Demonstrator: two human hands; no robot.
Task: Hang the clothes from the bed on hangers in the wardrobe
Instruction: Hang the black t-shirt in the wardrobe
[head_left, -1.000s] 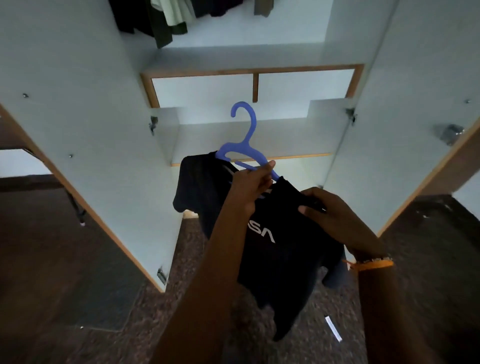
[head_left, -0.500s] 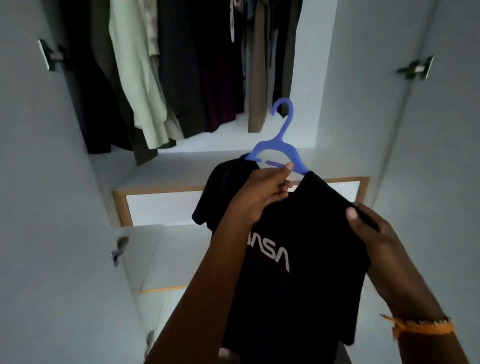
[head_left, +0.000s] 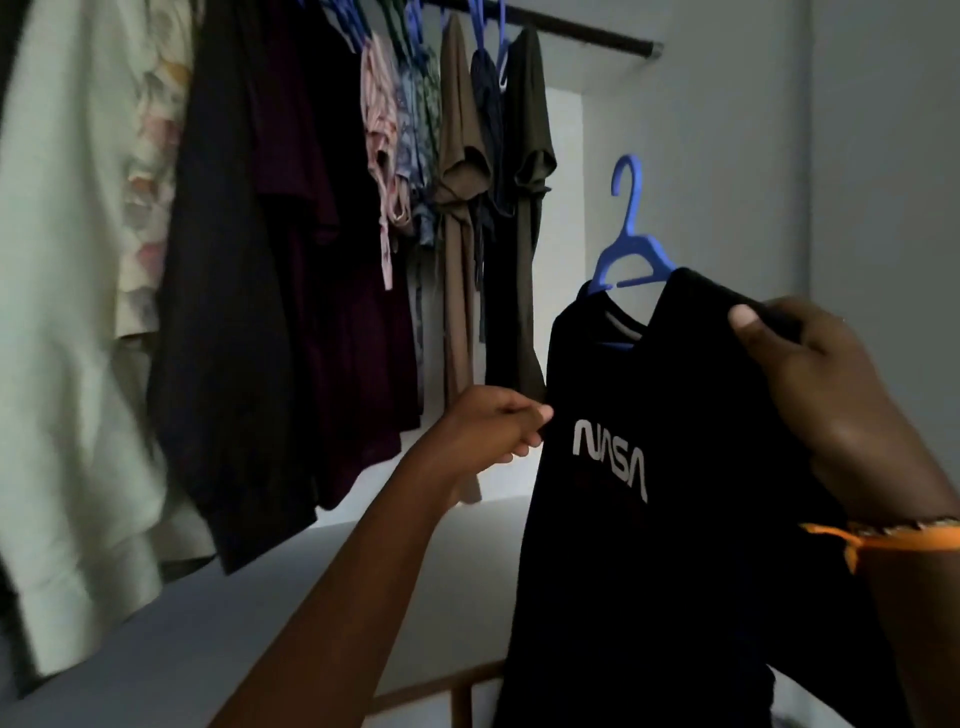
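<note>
Fingers of the right hand (head_left: 810, 384) curl over the shoulder of the black NASA T-shirt (head_left: 675, 493), the thumb pressed flat on the front of the fabric at about 2 o'clock in the view, so the hand pinches cloth and, most likely, the hanger arm hidden under it. An orange wristband (head_left: 883, 540) circles that wrist at 3 o'clock. Left hand (head_left: 493, 431), near the centre, has its fingers bunched together and nips the shirt's left edge just beside the white lettering; whether the fingertips close on a sleeve or on the side seam is hard to tell in the dim light.

The shirt hangs on a blue hanger (head_left: 628, 244) whose hook stands upright at 1 o'clock, free in the air and well apart from the rail (head_left: 587, 36). Beyond the hands, a pale shelf (head_left: 260, 597) runs across from 8 o'clock toward the centre. Further back, from 9 to 12 o'clock, clothes hang in a row from the dark rail: a pale green garment (head_left: 62, 312) at far left, a black one (head_left: 228, 312), a maroon one (head_left: 322, 208), a pink patterned piece (head_left: 379, 145), a brown top (head_left: 457, 171) and an olive top (head_left: 530, 171), several on blue hangers. Grey wardrobe wall (head_left: 727, 156) fills the area behind the raised hook.
</note>
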